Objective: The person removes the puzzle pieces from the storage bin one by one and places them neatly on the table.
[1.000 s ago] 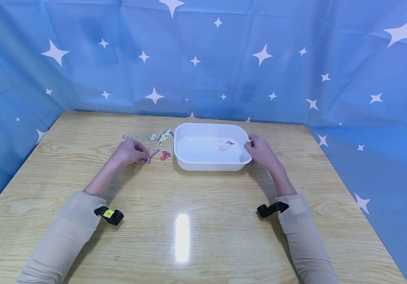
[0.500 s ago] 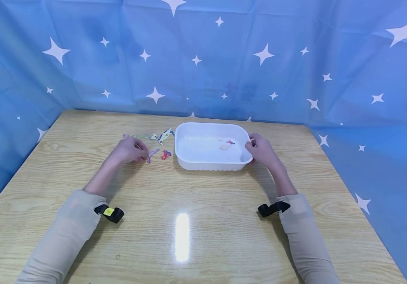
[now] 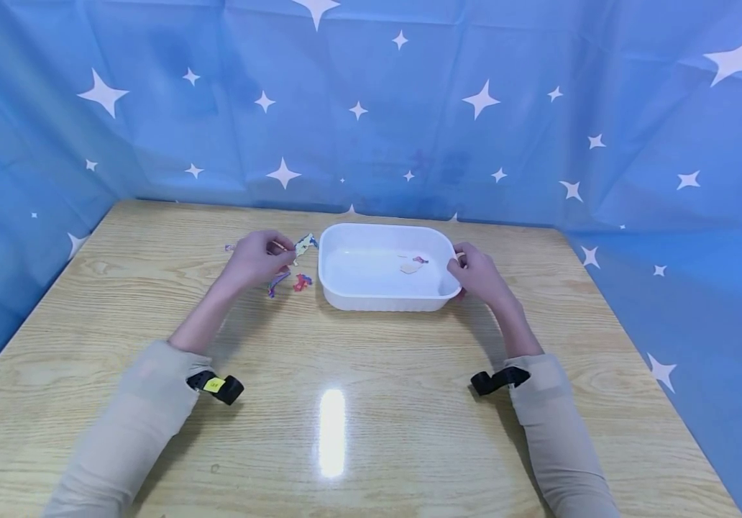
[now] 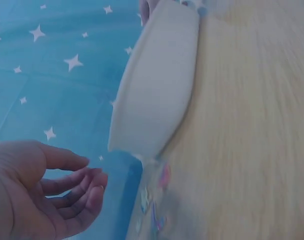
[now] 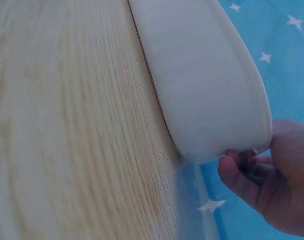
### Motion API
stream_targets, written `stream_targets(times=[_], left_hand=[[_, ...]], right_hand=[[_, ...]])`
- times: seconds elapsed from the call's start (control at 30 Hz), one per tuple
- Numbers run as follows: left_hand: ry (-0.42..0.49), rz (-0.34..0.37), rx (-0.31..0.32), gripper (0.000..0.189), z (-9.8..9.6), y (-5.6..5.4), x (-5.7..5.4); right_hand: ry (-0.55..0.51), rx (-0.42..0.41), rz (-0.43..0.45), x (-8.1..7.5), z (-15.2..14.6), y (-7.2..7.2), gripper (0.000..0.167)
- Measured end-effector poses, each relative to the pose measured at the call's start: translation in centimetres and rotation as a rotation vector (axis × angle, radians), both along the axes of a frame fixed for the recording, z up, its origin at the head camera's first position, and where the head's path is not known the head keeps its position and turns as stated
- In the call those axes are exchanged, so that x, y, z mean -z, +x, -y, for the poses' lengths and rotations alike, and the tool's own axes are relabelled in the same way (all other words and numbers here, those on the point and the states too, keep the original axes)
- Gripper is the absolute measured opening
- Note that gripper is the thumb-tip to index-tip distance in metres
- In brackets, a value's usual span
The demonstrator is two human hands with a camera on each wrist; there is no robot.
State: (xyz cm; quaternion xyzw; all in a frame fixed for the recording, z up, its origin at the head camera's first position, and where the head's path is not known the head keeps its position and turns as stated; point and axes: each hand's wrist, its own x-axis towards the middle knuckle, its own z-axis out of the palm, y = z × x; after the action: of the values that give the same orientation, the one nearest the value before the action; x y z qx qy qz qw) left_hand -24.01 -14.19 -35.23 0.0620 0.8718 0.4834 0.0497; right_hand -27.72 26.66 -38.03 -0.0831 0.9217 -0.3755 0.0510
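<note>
At the left, a beige sleeve (image 3: 134, 414) runs up the wood-grain tabletop (image 3: 410, 432), a black wrist strap (image 3: 227, 391) with a yellow label at its cuff; beyond it a tiny purple scrap (image 3: 228, 247) lies just beside the left hand (image 3: 256, 260); that hand hangs above the tabletop with its fingers loosely bent, and the left-wrist view shows nothing between thumb and fingers; just right of it lie a slim purple-and-blue cut-out (image 3: 277, 284), a red-and-blue cut-out (image 3: 303, 283) and, farther back, a cream cut-out with blue edges (image 3: 306, 243), partly hidden by the fingers; next comes a white round-cornered tub (image 3: 380, 304), upright near the table's far edge; inside, toward its right end, rest a pale flat piece (image 3: 409, 269) and a small reddish-purple scrap (image 3: 420, 260); the right hand (image 3: 477, 277) grips the tub's right end; a second black strap (image 3: 497, 381) and beige sleeve (image 3: 555, 424) follow; a blue star-printed curtain (image 3: 371, 68) spans the back.
</note>
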Motion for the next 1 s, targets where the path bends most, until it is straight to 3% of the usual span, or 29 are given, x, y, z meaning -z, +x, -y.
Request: stream_targets(times=[0.2,0.37,0.63,0.8,1.0], left_hand=[[0.148,-0.057,0.046,0.024,-2.3,-0.2,-0.5],[0.2,-0.093,0.086,0.021,-4.4,-0.4,-0.6],[0.198,-0.117,0.14,0.02,-8.1,-1.5,-0.2],[0.152,-0.126,0.187,0.024,-10.5,-2.6,0.3],[0.108,-0.116,0.2,0.022,-12.7,-3.8,0.9]], right_hand=[[-0.006,-0.007,0.004,-0.1,0.0,0.1,0.045],[0.005,-0.007,0.015,-0.1,0.1,0.1,0.046],[0.016,-0.006,0.018,0.0,-0.1,0.1,0.044],[0.025,0.001,0.016,-0.1,-0.2,0.0,0.044],[0.023,-0.005,-0.002,-0.1,0.0,0.0,0.043]])
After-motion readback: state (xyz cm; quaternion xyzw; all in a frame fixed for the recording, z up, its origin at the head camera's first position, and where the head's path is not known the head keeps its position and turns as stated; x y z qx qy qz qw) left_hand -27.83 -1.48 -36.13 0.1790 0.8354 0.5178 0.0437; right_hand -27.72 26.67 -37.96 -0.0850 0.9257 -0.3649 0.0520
